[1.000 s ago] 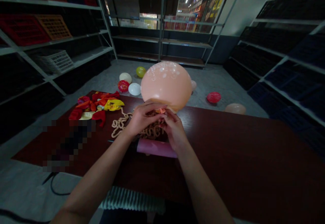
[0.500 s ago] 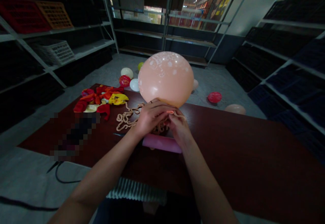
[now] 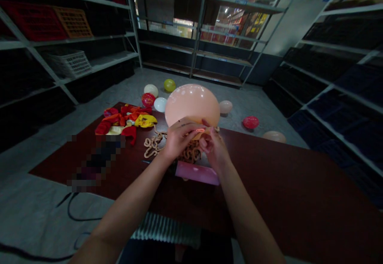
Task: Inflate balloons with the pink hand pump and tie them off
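A large inflated peach balloon (image 3: 193,102) with white print rests before my hands, its neck toward me. My left hand (image 3: 180,136) is closed in a pinch on that neck, whose orange-pink rolled lip shows between the fingers. Against it, my right hand (image 3: 214,149) has its thumb and fingers pinched together by the lip; a bit of beige cord (image 3: 217,129) shows at its fingertips. Fingers hide the exact grip on the cord. A tangled heap of beige cord (image 3: 153,144) lies under and left of my hands. Just below sits a pink-purple roll (image 3: 197,173).
Deflated red, orange and yellow balloons (image 3: 127,121) are piled at the left of the dark brown table (image 3: 284,184). A blurred-out dark object (image 3: 100,158) lies nearer. Inflated balloons, including a red one (image 3: 250,122), rest on the floor. Shelves with crates (image 3: 73,22) surround the room.
The peach balloon has tipped lower and its print has turned away. My right fingers have shifted and curled at the neck, and less cord shows over them. The view has moved slightly.
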Demonstrator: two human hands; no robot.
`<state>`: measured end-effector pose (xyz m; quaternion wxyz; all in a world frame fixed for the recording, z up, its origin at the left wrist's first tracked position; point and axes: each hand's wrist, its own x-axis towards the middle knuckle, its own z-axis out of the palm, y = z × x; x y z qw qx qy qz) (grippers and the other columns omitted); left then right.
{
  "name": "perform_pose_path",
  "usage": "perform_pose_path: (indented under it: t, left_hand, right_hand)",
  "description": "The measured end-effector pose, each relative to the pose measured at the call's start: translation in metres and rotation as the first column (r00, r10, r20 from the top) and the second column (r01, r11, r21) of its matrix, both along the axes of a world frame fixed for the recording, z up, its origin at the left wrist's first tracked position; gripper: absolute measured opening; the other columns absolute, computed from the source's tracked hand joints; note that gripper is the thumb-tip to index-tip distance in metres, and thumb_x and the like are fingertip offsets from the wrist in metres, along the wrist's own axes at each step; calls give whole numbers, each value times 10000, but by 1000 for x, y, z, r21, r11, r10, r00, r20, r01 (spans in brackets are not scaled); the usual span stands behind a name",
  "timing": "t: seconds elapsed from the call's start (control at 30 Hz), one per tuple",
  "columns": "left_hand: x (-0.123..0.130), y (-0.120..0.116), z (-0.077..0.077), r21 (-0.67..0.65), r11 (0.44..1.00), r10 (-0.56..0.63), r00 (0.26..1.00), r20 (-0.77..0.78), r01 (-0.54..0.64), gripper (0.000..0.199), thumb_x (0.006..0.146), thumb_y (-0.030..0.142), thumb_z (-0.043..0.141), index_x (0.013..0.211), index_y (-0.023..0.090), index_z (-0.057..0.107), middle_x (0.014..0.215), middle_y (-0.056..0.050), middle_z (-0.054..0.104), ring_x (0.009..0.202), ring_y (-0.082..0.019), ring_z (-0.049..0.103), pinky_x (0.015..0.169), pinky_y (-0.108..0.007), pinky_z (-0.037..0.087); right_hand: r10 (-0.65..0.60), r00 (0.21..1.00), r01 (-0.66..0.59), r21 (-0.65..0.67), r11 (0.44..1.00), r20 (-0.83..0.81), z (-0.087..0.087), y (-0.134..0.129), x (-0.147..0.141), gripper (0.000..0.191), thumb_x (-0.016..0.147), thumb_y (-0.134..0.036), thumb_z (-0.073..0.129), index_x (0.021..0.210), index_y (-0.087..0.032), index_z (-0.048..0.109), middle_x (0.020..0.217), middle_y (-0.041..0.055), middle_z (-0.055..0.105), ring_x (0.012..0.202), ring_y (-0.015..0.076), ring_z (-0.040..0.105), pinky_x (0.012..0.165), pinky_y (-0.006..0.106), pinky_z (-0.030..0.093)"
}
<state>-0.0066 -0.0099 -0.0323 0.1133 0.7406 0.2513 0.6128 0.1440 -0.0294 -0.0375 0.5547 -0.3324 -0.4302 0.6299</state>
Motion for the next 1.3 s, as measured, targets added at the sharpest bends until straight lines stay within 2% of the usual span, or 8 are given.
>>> perform_pose_path:
  t: [0.17,0.3,0.4,0.53,0.87,0.97,1.13,1.3]
  left_hand:
    - [2,8,-3,-226,973,-12,983,185,55,98,895,249,725,912,185,798,915,-67,769,866,-197,708,800,-315,542]
    - [8,21,-11,-522,844,174,856,486,125,122,766,269,822,828,165,808,839,-63,771,777,-190,709,739,-282,547]
    - [12,26,-15,-603,720,216,715,665,343,215,682,306,871,800,140,802,851,-74,768,779,-170,701,750,-258,543]
    - [18,21,-13,-591,591,219,595,773,550,293,627,305,909,827,122,797,874,-86,763,732,-141,683,667,-222,529]
    - [34,2,-10,-703,590,198,773,603,397,177,682,254,876,803,145,806,830,-81,767,730,-160,695,708,-266,558]
    - [37,0,-13,-698,630,178,812,556,340,176,686,285,874,798,166,808,845,-72,769,757,-168,698,744,-285,561]
    - [31,8,-13,-658,676,164,804,572,330,172,697,277,862,807,156,807,852,-67,768,753,-152,687,736,-258,547]
    - [20,15,-11,-674,576,160,745,648,463,176,739,267,839,818,117,792,785,-65,733,659,-114,635,560,-177,488]
  right_hand:
    - [-18,1000,19,38,999,-19,12,10,2,331,782,-580,669,790,-267,561,568,-89,349,465,90,265,511,252,352]
    - [8,977,-53,208,977,212,5,13,-2,409,864,-584,568,651,-246,477,670,-17,524,589,140,471,619,303,425]
    - [-256,757,-40,434,900,601,-9,11,-8,343,915,-487,535,674,-243,545,704,14,592,694,182,543,692,322,425]
    - [-510,447,-69,597,799,735,-20,7,-13,236,951,-357,486,789,-243,613,810,53,659,827,222,596,804,351,436]
    - [-506,258,40,515,857,823,-31,2,-14,157,838,-338,631,913,-214,693,928,107,729,860,268,646,798,381,461]
    - [-509,340,115,502,857,791,-34,4,-12,137,860,-306,579,822,-231,687,831,78,724,783,241,640,766,365,443]
    - [-434,691,220,404,888,578,-30,4,-9,234,885,-390,552,727,-242,638,677,10,638,647,183,598,656,322,440]
    - [-386,917,364,182,913,103,-21,7,-8,385,851,-439,604,580,-240,417,546,-71,344,466,86,351,451,244,329]
